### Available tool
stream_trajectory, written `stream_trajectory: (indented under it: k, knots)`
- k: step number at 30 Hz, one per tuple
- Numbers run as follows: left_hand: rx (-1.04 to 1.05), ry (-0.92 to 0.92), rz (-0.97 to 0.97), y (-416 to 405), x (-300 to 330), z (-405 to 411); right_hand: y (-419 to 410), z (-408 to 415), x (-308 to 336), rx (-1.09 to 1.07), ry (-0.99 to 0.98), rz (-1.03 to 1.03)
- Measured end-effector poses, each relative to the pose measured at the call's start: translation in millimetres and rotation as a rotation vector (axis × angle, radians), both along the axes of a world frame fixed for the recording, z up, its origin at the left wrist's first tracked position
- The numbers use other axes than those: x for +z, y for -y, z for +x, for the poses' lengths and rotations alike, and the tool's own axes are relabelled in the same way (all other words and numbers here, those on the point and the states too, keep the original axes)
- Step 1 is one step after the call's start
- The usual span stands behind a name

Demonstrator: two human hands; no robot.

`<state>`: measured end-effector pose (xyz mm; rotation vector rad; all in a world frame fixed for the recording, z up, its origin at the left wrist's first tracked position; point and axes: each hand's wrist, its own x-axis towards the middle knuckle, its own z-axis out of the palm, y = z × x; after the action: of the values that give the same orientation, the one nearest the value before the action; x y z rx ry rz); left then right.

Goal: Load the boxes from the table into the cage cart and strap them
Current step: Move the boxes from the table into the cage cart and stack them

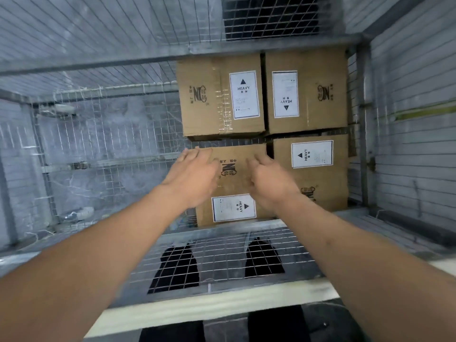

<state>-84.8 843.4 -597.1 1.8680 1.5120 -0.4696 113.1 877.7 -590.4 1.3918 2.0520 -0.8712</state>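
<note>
Head cam, L to R: grey wire-mesh cage cart [103, 154] has its left half bare, w/ four brown cardboard boxes marked HEAVY packed in the right half. Left hand [195, 176] is spread, fingers loose, over the left edge of the near-left brown cardboard box [234, 183], gripping nothing; right hand [271, 183] is also spread w/ fingers slightly curled over that box's right side, contact unclear due to blur. Beside it sits the near-right box [318, 174], and behind are the far-left box [222, 97] and far-right box [306, 92], all close together.
</note>
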Motion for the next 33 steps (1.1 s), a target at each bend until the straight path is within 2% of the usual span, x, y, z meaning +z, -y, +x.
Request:
stream_trajectory:
  k: [13, 21, 33]
  knots:
    - [-0.178, 0.053, 0.212, -16.1, 236.6, -30.2, 33.1, -19.0, 240.8, -0.283, -0.127, 0.215]
    - [-0.279, 0.092, 0.39, -15.2, 380.7, -39.4, 66.5, -30.6, 381.9, -0.346, -0.113, 0.427]
    - [-0.404, 0.202, 0.629, -3.6, 551.3, 11.3, 109.6, 5.1, 548.8, -0.467, -0.099, 0.69]
